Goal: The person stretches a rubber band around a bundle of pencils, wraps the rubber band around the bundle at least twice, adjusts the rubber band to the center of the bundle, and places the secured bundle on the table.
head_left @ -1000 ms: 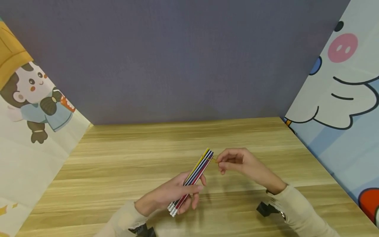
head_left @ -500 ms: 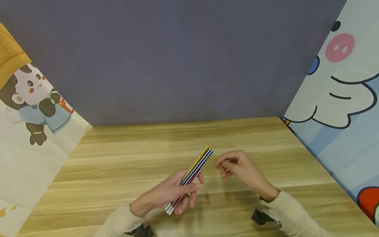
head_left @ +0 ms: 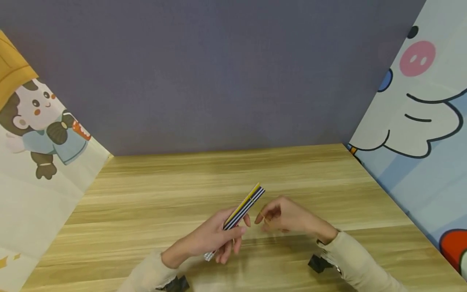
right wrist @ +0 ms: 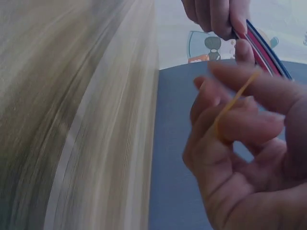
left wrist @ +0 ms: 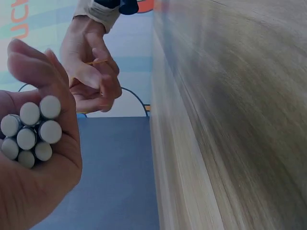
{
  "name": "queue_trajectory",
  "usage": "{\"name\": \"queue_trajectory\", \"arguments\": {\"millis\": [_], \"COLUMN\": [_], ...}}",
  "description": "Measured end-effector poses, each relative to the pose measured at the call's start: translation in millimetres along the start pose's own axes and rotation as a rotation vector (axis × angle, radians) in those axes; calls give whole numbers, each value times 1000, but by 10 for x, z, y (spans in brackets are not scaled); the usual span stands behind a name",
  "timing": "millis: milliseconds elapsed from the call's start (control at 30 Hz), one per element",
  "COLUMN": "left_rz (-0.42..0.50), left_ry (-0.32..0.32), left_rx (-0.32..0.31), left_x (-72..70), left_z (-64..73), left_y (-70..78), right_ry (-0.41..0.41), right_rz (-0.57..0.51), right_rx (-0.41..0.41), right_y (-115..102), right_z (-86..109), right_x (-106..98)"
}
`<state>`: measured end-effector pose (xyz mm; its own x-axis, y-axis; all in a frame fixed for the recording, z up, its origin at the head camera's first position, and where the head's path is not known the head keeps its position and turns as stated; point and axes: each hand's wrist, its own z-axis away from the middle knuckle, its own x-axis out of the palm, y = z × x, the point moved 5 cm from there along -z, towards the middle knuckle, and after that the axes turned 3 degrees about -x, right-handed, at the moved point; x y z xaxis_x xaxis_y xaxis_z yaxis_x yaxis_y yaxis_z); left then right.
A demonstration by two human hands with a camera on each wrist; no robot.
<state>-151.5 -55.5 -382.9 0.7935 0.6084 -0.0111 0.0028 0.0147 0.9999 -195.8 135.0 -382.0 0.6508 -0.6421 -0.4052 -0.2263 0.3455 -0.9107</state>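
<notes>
A bundle of striped pencils, dark, white, yellow and red, lies tilted in my left hand, which grips its lower part. The white eraser ends of several pencils show in the left wrist view. A thin pale line crosses the bundle near its upper end; I cannot tell whether it is a band. Just right of the bundle, apart from it, my right hand holds a thin orange-yellow rubber band. The band stretches across its curled fingers, from the index fingertip toward the thumb side. Some of these fingers are blurred.
Both hands are above a wood-grain table. A grey panel rises along its back edge. Cartoon-printed walls stand on the left and right.
The rubber band ran taut from the pencils to my right fingers a second ago; now it spans the right fingers, apart from the bundle. My right hand has moved down and left. The bundle has turned slightly.
</notes>
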Motion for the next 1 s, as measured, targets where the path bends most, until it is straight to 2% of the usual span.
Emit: {"name": "queue_trajectory", "arguments": {"millis": [133, 300, 400, 467, 533, 600, 767, 800, 900, 967, 1000], "left_rz": [-9, 4, -12, -56, -104, -166, -325, -353, -421, -460, -477], "left_ry": [-32, -136, -187, -188, -170, -138, -60, -43, 26, 86, 117], "left_rx": [-2, -77, -137, -176, -198, -205, -201, -209, -254, -276, -284], "left_x": [6, 85, 125, 132, 128, 113, 71, 63, 18, -37, -72], "left_z": [4, 8, 10, 18, 30, 49, 90, 94, 110, 115, 118], "left_y": [-41, -147, -212, -243, -259, -257, -206, -197, -186, -175, -169], "right_ry": [-47, -31, 7, 33, 71, 123, 295, 321, 382, 416, 429], "right_rz": [1, 45, 157, 258, 389, 570, 1060, 1131, 1273, 1281, 1247], "right_rx": [-58, -63, -92, -123, -157, -217, -429, -466, -525, -552, -566], "right_y": [9, 6, -11, -56, -126, -218, -429, -458, -510, -551, -576], "right_z": [-12, 3, 22, 44, 71, 95, 156, 166, 190, 207, 219], "right_x": [-29, -73, -97, -103, -89, -48, 142, 184, 298, 361, 387]}}
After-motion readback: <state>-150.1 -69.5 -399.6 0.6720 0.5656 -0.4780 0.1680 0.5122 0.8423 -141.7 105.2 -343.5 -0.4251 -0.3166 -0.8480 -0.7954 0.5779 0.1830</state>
